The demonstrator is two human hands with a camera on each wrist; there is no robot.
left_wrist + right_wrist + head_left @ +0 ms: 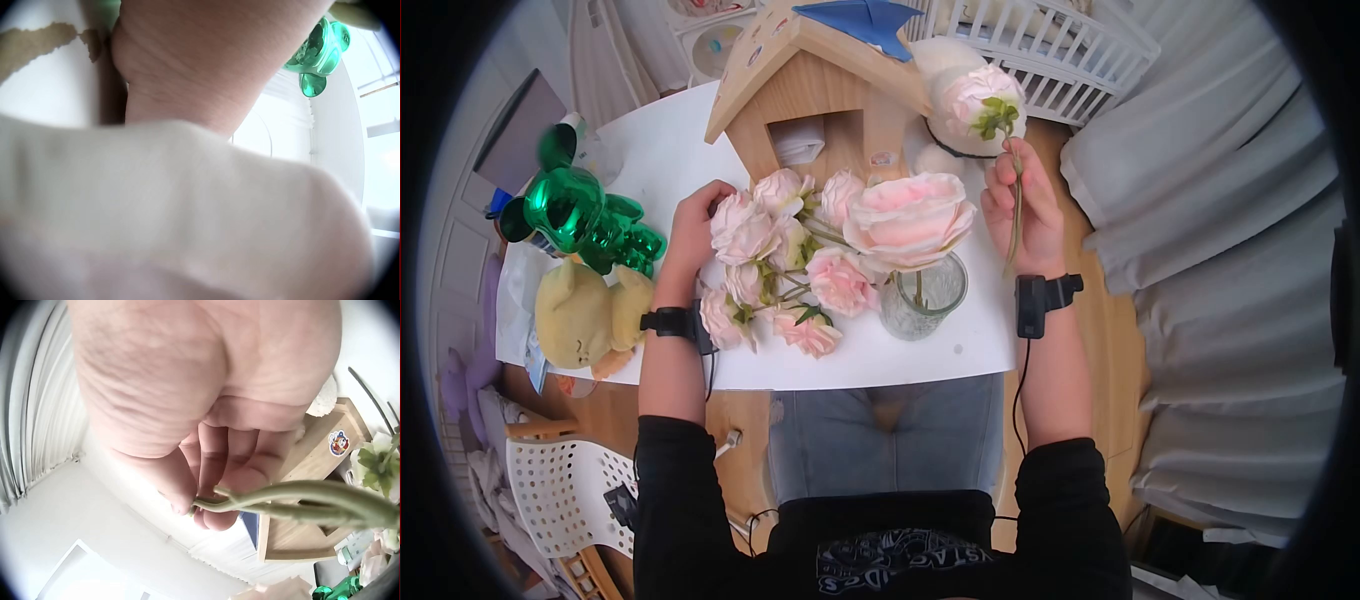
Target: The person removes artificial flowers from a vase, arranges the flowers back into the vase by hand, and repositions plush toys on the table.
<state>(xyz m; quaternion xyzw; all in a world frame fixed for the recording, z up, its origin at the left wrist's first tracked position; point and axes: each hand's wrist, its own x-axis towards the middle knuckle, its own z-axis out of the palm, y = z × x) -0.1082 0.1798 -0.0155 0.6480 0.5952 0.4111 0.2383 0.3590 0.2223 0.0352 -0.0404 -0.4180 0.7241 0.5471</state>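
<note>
The right hand (1026,205) pinches the green stem (300,499) of a pale pink flower (980,98), held upright to the right of the wooden house. Several pink flowers (745,228) lie in a heap on the white table (960,365). At the heap's left edge is the left hand (697,225), its fingers partly hidden behind the blooms. A large pink rose (908,220) stands in a clear glass vase (924,297). Petals fill much of the left wrist view, where the left hand's fingers do not show.
Behind the flowers stands a wooden house (820,90) with a blue cloth (862,22) on its roof. A shiny green bear figure (580,215) and a yellow plush toy (585,313) sit at the left. A white plush (952,70) is behind the held flower.
</note>
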